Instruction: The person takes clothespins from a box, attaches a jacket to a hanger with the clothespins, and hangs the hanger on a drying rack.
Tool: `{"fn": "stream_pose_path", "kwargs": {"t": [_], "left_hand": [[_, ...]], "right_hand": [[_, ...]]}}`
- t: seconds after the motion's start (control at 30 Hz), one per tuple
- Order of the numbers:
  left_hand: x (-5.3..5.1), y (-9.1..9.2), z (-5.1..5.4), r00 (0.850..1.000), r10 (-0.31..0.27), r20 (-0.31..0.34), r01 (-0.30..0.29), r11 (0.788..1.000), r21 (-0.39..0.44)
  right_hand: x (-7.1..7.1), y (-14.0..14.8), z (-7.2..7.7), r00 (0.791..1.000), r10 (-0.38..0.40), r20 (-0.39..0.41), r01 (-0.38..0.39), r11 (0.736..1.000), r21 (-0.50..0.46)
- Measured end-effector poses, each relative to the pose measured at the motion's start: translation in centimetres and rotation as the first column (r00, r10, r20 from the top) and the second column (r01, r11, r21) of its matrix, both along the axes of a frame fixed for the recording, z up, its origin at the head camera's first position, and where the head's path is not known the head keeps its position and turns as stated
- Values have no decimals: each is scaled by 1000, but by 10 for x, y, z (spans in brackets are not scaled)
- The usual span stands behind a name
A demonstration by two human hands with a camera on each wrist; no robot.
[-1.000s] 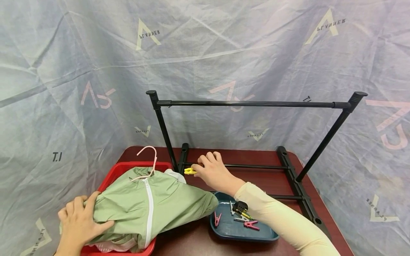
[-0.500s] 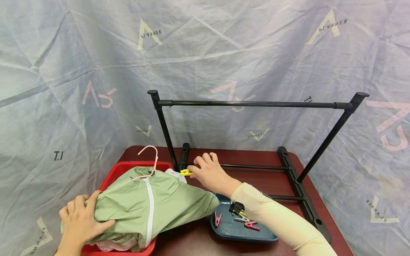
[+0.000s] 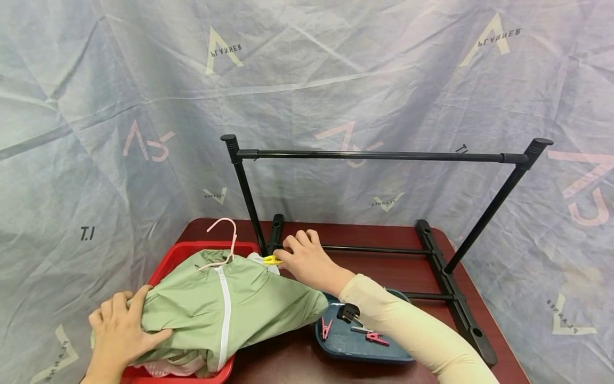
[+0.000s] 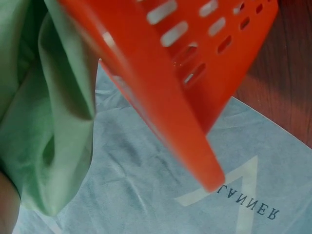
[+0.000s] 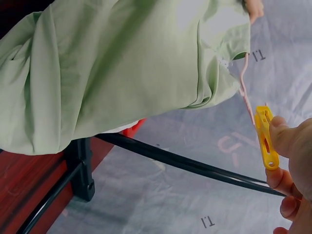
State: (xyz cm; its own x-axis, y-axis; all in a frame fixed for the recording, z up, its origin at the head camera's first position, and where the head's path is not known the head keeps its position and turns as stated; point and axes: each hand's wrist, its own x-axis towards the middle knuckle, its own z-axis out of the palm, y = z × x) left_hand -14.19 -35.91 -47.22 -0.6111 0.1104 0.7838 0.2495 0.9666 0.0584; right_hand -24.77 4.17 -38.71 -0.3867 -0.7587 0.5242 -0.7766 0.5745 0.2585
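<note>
A green garment (image 3: 192, 304) with a white zipper lies over the red basket (image 3: 165, 261), a pink hanger (image 3: 233, 240) sticking out of its collar. My left hand (image 3: 120, 325) rests on the garment's left edge, thumb spread over the cloth. My right hand (image 3: 312, 261) pinches a yellow clothespin (image 3: 271, 260) to the right of the hanger; in the right wrist view the clothespin (image 5: 266, 139) is between thumb and finger, beside the hanger's pink wire (image 5: 245, 92). In the left wrist view the cloth (image 4: 48, 107) hangs beside the red basket's rim (image 4: 161, 97).
A black rack (image 3: 374, 156) stands on the dark red table (image 3: 283, 357), its left post just behind the basket. A blue tray (image 3: 345, 346) with several clothespins and a small black object (image 3: 348, 312) lies in front, partly under my right forearm. Printed grey sheeting surrounds the table.
My right hand has moved left with the yellow clothespin, closer to the hanger and collar. The left hand and the garment look nearly unchanged.
</note>
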Motion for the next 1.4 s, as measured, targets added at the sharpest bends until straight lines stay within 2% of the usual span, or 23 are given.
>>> {"fn": "stream_pose_path", "kwargs": {"t": [0.27, 0.53, 0.83, 1.13, 1.4], "left_hand": [[1, 1, 0, 1000, 3, 31, -3, 1000, 6], [-1, -1, -3, 1000, -11, -24, 11, 1000, -17], [0, 0, -4, 1000, -10, 5, 10, 1000, -8], [-3, -1, -4, 999, -13, -50, 12, 1000, -24], [-1, -1, -2, 1000, -7, -11, 6, 1000, -16]], "right_hand": [[3, -8, 0, 1000, -8, -2, 8, 1000, 19], [5, -18, 0, 1000, 19, 15, -19, 1000, 4], [8, -30, 3, 999, 35, -14, -35, 999, -5], [11, -40, 4, 999, 31, -17, -31, 999, 19], [14, -47, 4, 999, 37, -18, -36, 998, 44]]}}
